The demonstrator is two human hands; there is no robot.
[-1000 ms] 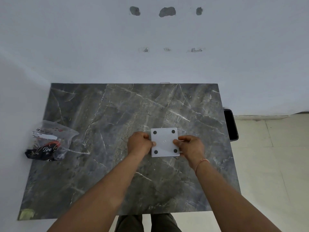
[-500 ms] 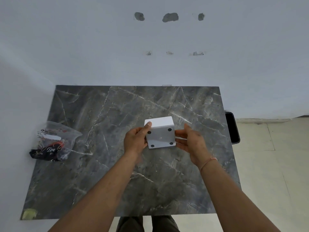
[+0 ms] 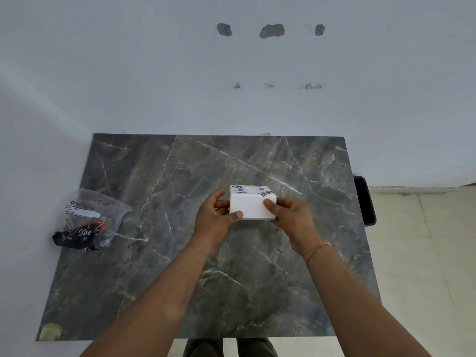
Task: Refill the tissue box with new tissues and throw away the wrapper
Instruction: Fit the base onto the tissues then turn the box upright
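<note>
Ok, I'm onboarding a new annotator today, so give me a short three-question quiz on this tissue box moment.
1. True or false: both hands grip the white tissue box.
2. Multiple choice: the clear plastic bag lies A) on the table's left edge, B) inside the bin, C) under the box.
3. Short answer: what dark thing stands on the floor off the marble table's right side?

Key:
1. True: the left hand and right hand hold it from either side.
2. A.
3. A black bin, only partly in view.
</note>
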